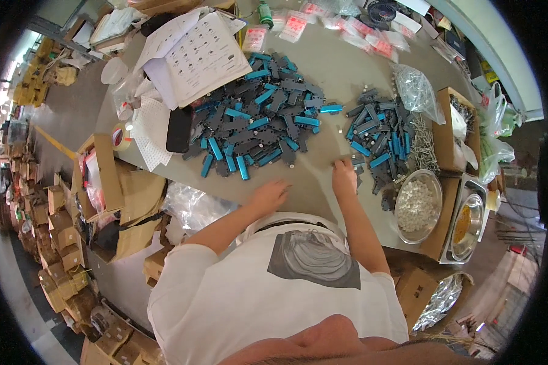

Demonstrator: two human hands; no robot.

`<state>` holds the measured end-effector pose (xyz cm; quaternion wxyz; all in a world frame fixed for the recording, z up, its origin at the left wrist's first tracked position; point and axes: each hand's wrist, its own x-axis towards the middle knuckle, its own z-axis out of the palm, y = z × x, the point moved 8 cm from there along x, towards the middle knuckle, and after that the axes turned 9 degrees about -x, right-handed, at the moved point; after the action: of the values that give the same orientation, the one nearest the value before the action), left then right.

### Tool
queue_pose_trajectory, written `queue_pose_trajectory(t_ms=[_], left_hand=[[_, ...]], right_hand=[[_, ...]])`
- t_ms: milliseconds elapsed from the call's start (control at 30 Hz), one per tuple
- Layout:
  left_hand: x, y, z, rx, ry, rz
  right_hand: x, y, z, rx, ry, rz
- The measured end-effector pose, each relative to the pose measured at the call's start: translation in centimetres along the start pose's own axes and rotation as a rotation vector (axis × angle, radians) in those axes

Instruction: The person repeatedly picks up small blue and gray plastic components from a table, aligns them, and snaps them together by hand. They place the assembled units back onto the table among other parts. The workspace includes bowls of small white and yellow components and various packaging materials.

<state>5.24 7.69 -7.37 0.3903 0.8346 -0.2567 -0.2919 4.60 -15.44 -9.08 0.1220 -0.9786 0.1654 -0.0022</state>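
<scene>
My left hand (271, 194) rests on the near edge of the grey table (341, 67), fingers loosely apart, nothing visible in it. My right hand (344, 177) reaches a little farther, fingertips at a small dark grey part (346, 160) lying on the table; I cannot make out whether it is gripped. A big heap of dark grey and blue flat parts (256, 115) lies beyond the left hand. A smaller heap of the same parts (379, 135) sits just right of the right hand.
A metal bowl of small white pieces (418, 204) and a steel dish of yellowish bits (467, 222) stand at right. Behind them are a cardboard box (448, 131), loose screws (427, 146) and a clear bag (415, 88). Paper sheets (201, 55), a black phone (179, 129) and a tape roll (122, 135) lie left.
</scene>
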Motion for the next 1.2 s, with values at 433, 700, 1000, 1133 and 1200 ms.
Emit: queue_pose_trajectory(t_ms=[433,700,1000,1133,1200], left_hand=[[23.7,8.0,3.7,0.357,0.114,0.365],[20.1,7.6,7.4,0.082,-0.031,0.470],[20.8,9.8,9.3,0.171,0.029,0.617],[20.5,7.5,9.2,0.037,0.001,0.462],[18.9,7.1,8.5,-0.051,0.028,0.420]], right_hand=[[-2.9,7.9,-1.4,0.612,0.030,0.423],[0.1,7.7,-1.9,0.219,0.078,0.312],[-2.5,9.9,-2.6,0.441,0.140,0.392],[-3.2,9.6,-3.7,0.427,0.196,0.303],[-3.1,8.9,-3.0,0.274,0.200,0.212]])
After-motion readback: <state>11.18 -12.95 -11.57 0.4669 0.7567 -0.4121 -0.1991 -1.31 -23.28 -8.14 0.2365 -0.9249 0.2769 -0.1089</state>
